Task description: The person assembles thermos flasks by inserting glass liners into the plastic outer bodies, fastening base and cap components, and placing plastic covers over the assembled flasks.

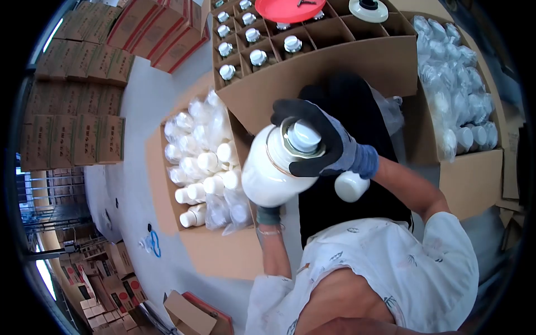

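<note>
A white vacuum flask (269, 173) is held tilted over my lap, its metal neck and white stopper (303, 136) toward me. My right hand (329, 139), in a grey and black glove, curves its thumb and fingers around the neck and stopper. From below, my left hand (269, 215) holds the flask's body; only its gloved wrist shows, and the fingers are hidden behind the flask. On my lap, just below my right hand, lies a white cup lid (352, 186).
Ahead, a divided carton (318, 64) holds several flasks; a red dish (290, 8) and a white round part (368, 9) rest on top. Open cartons of bagged white parts stand left (237, 139) and right (469, 159). Stacked boxes (72, 139) line the far left.
</note>
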A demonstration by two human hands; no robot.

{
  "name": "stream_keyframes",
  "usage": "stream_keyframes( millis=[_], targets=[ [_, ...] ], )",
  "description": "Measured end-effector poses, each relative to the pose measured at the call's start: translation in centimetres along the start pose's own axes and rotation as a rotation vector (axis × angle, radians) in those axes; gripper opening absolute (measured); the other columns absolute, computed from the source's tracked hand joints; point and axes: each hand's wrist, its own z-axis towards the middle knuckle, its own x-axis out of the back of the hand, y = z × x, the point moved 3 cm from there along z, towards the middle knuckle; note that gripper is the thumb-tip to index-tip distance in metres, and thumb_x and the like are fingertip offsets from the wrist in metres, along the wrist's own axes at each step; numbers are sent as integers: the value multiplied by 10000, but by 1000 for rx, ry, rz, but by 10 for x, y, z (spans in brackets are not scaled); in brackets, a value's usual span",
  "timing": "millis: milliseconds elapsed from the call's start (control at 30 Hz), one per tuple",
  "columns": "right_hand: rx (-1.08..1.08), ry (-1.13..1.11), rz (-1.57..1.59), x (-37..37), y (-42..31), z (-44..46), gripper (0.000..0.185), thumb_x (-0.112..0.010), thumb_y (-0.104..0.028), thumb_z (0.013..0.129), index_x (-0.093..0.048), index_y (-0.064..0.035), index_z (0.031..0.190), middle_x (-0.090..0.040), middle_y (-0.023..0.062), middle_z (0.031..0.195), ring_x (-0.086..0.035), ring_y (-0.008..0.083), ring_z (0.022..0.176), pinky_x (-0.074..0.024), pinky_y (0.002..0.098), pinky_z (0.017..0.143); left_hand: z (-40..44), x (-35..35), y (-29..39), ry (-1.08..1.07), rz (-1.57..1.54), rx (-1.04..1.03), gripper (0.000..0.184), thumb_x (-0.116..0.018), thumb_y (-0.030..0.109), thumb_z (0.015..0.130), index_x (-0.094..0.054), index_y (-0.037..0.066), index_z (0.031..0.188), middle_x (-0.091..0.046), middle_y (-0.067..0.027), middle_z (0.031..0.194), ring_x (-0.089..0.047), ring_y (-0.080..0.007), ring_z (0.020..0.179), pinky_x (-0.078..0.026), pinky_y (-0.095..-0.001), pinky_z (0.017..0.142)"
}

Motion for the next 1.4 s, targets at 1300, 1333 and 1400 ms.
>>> stream_keyframes(
  millis=[1300,1333,1400],
  targets=[
    [-1051,-12,753,91,23,-115,558,-584,-512,893,-521,-71,1230,-653,104,869,-646,157,687,-538,267,571,213,120,30,-206,-712,242,354,-695,99,795,-607,-5,1122,-641,-126,1094,-593,-182,1016,-473,-326,892],
    [-1209,-115,823,93,25,-123,536,-573,-529,893,-556,-75,1176,-656,96,808,-642,162,638,-529,266,533,237,124,45,-372,-756,210,371,-695,82,785,-610,-16,1133,-632,-133,1132,-589,-189,1043,-475,-327,897],
    [-1411,-336,524,97,22,-117,520,-520,-584,900,-630,-90,1018,-629,52,690,-606,170,539,-487,279,461,273,123,71,-611,-860,124,413,-699,70,766,-614,-22,1160,-619,-148,1195,-586,-210,1094,-476,-333,911]
  ],
)
